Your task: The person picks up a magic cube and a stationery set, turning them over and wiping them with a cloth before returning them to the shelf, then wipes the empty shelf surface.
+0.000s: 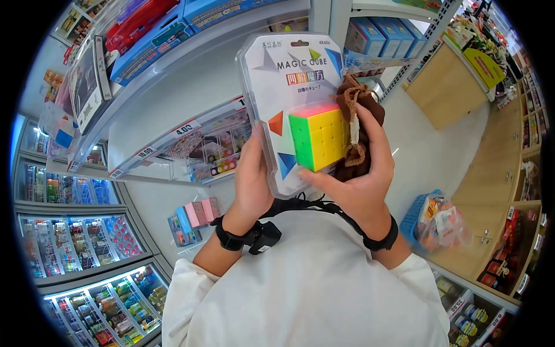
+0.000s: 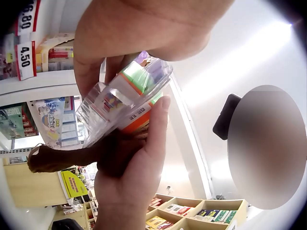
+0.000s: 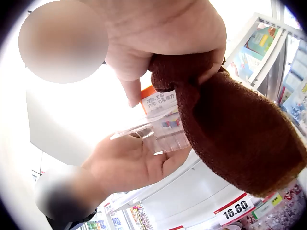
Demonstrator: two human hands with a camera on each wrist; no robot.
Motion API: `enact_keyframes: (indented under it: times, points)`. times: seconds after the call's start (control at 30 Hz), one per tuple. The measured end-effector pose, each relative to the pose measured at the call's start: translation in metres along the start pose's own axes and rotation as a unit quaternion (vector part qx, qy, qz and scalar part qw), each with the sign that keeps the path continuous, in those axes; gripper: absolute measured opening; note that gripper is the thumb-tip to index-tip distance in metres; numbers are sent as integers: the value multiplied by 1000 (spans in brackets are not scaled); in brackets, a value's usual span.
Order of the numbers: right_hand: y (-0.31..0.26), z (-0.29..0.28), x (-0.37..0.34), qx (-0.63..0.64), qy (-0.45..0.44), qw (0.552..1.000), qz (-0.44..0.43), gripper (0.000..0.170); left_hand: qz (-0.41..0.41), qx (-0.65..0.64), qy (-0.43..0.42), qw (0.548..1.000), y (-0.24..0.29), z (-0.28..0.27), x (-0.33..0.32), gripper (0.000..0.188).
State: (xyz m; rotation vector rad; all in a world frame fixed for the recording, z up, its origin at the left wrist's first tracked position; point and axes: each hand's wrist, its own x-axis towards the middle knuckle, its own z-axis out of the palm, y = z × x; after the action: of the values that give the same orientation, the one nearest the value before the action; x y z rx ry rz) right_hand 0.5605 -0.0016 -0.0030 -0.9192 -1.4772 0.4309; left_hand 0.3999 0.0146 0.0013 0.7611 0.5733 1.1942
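Observation:
A boxed puzzle cube point(image 1: 298, 72) in a clear plastic blister pack stands upright before my chest, its printed card reading "MAGIC CUBE". The cube shows yellow, green and pink faces through the plastic. My left hand point(image 1: 254, 179) grips the pack's left edge, its fingers mostly hidden behind it in the head view. On the other side my right hand point(image 1: 367, 179) holds a dark brown fuzzy cloth item point(image 3: 244, 124) with lighter brown trim, thumb against the pack's lower front. In the right wrist view this cloth hangs loosely from the hand.
A shelf point(image 1: 150, 75) with boxed toys and price strips is at the left, above lit display cases point(image 1: 81, 243). Pink and blue boxes point(image 1: 196, 214) sit low beside my left forearm. A blue basket point(image 1: 413, 222) with a plastic bag stands at the right by wooden cabinets point(image 1: 491, 162).

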Motion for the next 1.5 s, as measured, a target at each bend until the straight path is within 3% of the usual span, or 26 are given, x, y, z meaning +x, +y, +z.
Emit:
enact_keyframes:
  times: [0.23,0.33,0.4,0.47,0.53,0.63,0.73,0.8,0.87,0.9,0.93,1.0,1.07,1.2,1.27,1.5]
  points:
    - [-1,-2,1,25,32,999,35,96,-10,20,-36,999,-8,-8,-1,48]
    - [-2,-2,2,44,58,997,10,89,-3,64,-21,998,-11,-7,-5,49]
    - [-2,-3,0,55,31,996,62,85,-7,11,-69,998,-10,-18,-6,50]
    - [4,9,7,247,24,967,64,81,8,148,-38,988,-13,-16,-6,60]
    - [5,-1,-5,230,4,963,137,75,65,156,-94,981,-22,-7,-8,76]
    - [32,-6,-26,313,16,912,265,72,69,263,-69,960,-10,-4,-19,88]
    - [36,12,-10,306,-98,916,242,59,115,316,-25,941,15,-15,-25,92]
    - [26,26,-1,306,-157,910,230,60,149,414,6,898,32,-26,-36,92]
    - [20,40,2,323,-213,894,225,66,132,411,32,902,47,-33,-47,93]
    - [15,50,2,388,-199,863,255,77,158,419,42,893,52,-38,-53,96]
    - [14,57,-1,386,-203,864,253,77,183,427,51,884,55,-44,-57,98]
    - [14,72,-11,338,-191,863,323,72,237,461,59,853,64,-55,-67,104]
    - [11,98,-9,336,-194,828,405,61,243,466,85,846,76,-65,-82,105]
    - [-21,148,-19,346,-185,829,398,58,240,462,116,846,101,-95,-110,103]
    - [-39,170,-28,363,-185,827,387,58,207,436,122,867,116,-109,-129,100]
    - [-74,227,-55,364,-199,823,388,47,212,450,142,856,145,-159,-169,96]
